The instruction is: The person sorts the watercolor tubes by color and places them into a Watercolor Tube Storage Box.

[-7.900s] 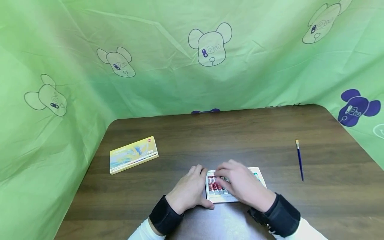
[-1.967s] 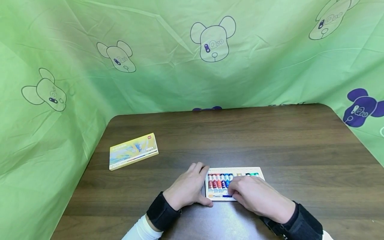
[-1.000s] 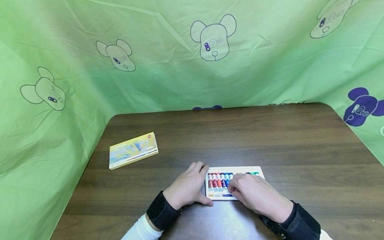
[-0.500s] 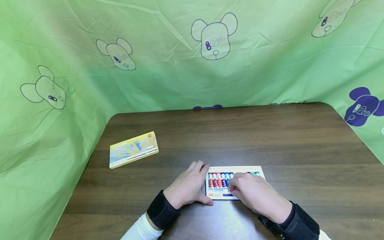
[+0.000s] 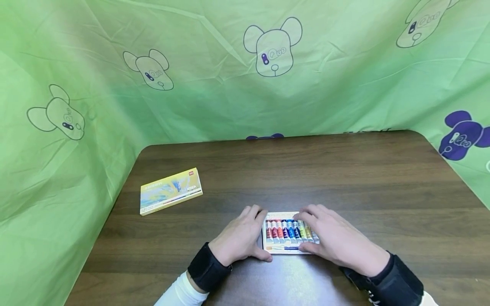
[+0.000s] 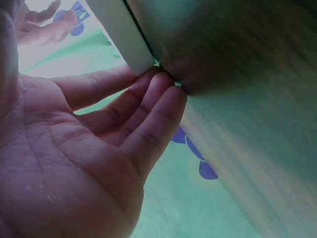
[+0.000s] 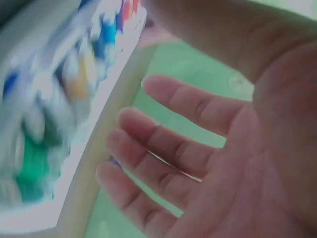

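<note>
A white tray (image 5: pixel 283 252) of paint tubes lies near the table's front edge in the head view. Several tubes (image 5: pixel 285 229), red through blue to yellow and green, stand side by side in it. A paintbrush (image 5: pixel 291 248) with a blue handle rests along the tray's near side, its right end hidden by my right hand. My left hand (image 5: pixel 239 238) rests at the tray's left end, fingertips touching its corner in the left wrist view. Over the tray's right part spreads my right hand (image 5: pixel 340 238); in the right wrist view its fingers (image 7: pixel 163 173) are extended and hold nothing.
A yellow box (image 5: pixel 171 192) with a blue picture lies at the left on the brown wooden table (image 5: pixel 249 178). Green cloth (image 5: pixel 206 85) with printed bear heads hangs behind and beside the table.
The paintbrush once lying at the table's right is now in the tray. My right hand has released its pinch on the brush, spread and moved slightly right. My left hand stays put.
</note>
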Demonstrator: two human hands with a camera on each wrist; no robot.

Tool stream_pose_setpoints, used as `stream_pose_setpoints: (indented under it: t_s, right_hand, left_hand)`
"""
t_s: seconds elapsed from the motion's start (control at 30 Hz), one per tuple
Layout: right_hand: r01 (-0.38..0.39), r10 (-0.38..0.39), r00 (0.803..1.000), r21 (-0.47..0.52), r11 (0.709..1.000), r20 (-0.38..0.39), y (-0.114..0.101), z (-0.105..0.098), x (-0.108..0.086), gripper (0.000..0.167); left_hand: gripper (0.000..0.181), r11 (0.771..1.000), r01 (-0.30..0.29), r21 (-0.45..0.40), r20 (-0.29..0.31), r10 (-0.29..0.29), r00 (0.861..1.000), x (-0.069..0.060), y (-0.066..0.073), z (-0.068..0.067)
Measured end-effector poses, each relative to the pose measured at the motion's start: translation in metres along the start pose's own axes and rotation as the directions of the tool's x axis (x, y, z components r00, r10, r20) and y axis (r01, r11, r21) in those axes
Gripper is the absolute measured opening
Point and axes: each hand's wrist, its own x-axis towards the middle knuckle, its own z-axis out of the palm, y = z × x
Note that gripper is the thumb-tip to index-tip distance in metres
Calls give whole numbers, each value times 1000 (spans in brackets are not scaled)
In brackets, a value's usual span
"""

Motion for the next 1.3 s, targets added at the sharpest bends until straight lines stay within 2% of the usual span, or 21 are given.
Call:
stream_pose_setpoints:
  t_s: [0.23,0.4,0.53,0.83,0.97,1.03,1.2,1.3]
  right_hand:
    - [-81,80,995,4,997,66,18,-2,-1,97]
    - [-114,114,984,-7,993,136,20,-1,-1,113]
    - [-131,137,971,-43,990,195,18,0,0,117]
    - [-165,176,957,-69,984,229,14,2,2,114]
    - [-168,181,955,-72,983,235,15,2,1,113]
    - [-169,183,954,-76,983,237,15,2,1,114]
    - [-177,191,952,-79,981,241,15,2,2,115]
    - [-175,189,952,-76,982,242,14,1,2,115]
  left_hand:
    - [112,1000,2,-2,1,-2,1000,0,0,0]
    - [111,1000,5,-8,0,-5,1000,0,0,-1]
    - [112,1000,8,-9,-2,-8,1000,0,0,-1]
    - [118,999,-18,-36,14,19,1000,0,-5,-2]
    - [126,996,-24,-86,35,27,999,1,-14,-6]
    - [124,994,-23,-105,29,26,999,2,-20,-8]
    - [108,993,-43,-107,-66,36,997,0,-42,-17]
    - [100,994,-14,-105,-117,1,993,-4,-60,-25]
